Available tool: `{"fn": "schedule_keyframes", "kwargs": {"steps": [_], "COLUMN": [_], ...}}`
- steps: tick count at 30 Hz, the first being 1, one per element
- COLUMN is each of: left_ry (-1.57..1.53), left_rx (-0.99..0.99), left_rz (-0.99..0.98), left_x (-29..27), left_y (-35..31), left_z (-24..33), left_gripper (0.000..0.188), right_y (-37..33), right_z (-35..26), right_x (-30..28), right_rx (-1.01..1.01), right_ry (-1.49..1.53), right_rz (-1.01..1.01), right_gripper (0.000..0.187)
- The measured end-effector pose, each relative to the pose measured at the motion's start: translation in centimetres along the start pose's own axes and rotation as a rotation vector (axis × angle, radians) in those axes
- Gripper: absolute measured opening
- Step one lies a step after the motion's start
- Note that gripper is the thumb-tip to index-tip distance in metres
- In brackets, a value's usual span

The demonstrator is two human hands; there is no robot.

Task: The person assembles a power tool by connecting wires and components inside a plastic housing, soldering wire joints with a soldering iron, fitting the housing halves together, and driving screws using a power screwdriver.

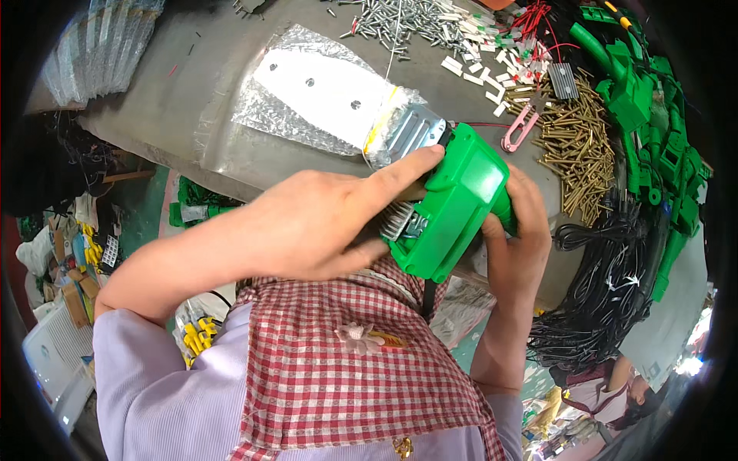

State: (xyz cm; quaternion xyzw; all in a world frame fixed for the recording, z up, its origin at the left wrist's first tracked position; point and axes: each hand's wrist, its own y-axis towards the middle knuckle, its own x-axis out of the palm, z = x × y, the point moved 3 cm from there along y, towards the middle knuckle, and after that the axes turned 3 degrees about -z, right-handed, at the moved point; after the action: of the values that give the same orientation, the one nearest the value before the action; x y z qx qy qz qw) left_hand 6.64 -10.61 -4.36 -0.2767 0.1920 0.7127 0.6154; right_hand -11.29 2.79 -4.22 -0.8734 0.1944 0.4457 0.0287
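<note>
A green plastic tool housing (461, 203) is held up over the near edge of the bench. My right hand (521, 230) wraps its right side, thumb in front and fingers behind. From the left, my left hand (319, 219) grips it, the index fingertip on the edge by a silver metal bracket (415, 132). My left thumb lies beside a finned metal part (396, 221) at the housing's open end; the other left fingers are mostly hidden. Beyond the bracket, a long white plate (319, 88) with several holes lies on bubble wrap (265, 111).
Silver screws (384, 31) and small white pieces (469, 69) lie at the far side. Pink-handled pliers (521, 129) rest beside a heap of brass screws (580, 146). Further right are green housings (638, 100) and bundled black cables (592, 300). Another person (603, 396) is at lower right.
</note>
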Motion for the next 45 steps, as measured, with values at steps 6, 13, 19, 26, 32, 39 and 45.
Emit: {"fn": "schedule_keyframes", "kwargs": {"steps": [6,13,19,26,32,39,45], "left_ry": [-0.103,-0.136,-0.164,-0.001,0.048,0.54,0.218], "left_rx": [0.107,0.18,0.218,0.154,0.302,0.261,0.066], "left_rz": [-0.011,0.141,0.18,0.102,0.217,0.268,-0.039], "left_x": [0.6,1.3,1.5,2.0,-2.3,0.5,-1.9], "left_y": [-0.1,0.0,0.3,-0.3,-1.4,6.6,8.4], "left_z": [-1.3,-1.4,-1.8,-1.9,0.3,2.9,2.7], "left_gripper": [0.09,0.086,0.08,0.079,0.067,0.077,0.068], "right_y": [0.6,2.4,1.7,2.0,2.0,1.7,2.9], "right_z": [-0.2,-4.3,-3.7,-3.2,-3.4,-0.6,1.6], "right_x": [-0.2,1.4,1.6,2.3,2.5,-0.1,-0.7], "right_rx": [0.058,-0.092,-0.102,-0.127,-0.171,-0.202,-0.275], "right_ry": [-0.046,-0.213,-0.211,-0.261,-0.218,-0.035,-0.372], "right_rz": [-0.12,-0.106,-0.124,-0.089,0.071,0.013,-0.234], "right_gripper": [0.042,0.076,0.096,0.089,0.073,0.024,0.048]}}
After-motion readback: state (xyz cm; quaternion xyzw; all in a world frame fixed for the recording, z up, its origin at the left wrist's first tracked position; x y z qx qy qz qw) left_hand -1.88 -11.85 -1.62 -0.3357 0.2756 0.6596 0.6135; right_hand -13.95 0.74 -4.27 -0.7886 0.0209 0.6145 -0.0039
